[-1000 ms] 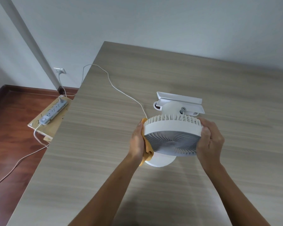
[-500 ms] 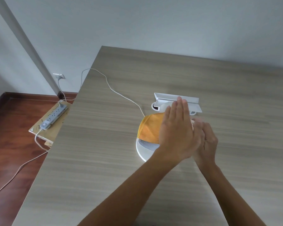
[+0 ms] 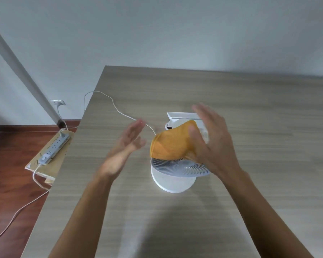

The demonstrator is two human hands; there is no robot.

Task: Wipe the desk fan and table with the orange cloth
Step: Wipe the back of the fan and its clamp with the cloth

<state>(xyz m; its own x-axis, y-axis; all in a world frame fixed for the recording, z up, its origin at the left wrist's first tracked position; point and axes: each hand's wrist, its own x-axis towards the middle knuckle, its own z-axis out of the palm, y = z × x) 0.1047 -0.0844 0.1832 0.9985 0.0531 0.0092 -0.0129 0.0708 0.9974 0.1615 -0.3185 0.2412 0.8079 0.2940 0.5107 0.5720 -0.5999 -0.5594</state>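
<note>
Since the frame half a second back, the left hand [image 3: 128, 146] has lifted off the orange cloth [image 3: 171, 143] and swung out to the left, and the right hand [image 3: 212, 144] has come up from the fan's side to take the cloth instead. The left hand hangs in the air over the worktop [image 3: 250, 112], blurred by motion, fingers stretched out and spread, palm turned toward the fan, holding nothing and well clear of the cloth. The right hand reaches in from the lower right with its forearm angled up; its thumb presses onto the cloth's right part, while its long fingers stand extended and loosely parted above the fan's back, so it looks more like a pressing hold than a closed fist. The cloth is draped as a rounded, folded hump over the top of the desk fan [image 3: 181, 167], hiding most of the upper housing. Below it the pale grille with its curved radial ribs shows, tilted toward the camera, above the round white base. Behind the fan lies a white tray-like piece [image 3: 181, 116], partly hidden by the right hand. The fan stands near the middle of the worktop, nearer its left edge than its right; a thin white cable [image 3: 108, 98] loops from it over that left edge toward a power strip [image 3: 54, 148] on a board on the floor.
</note>
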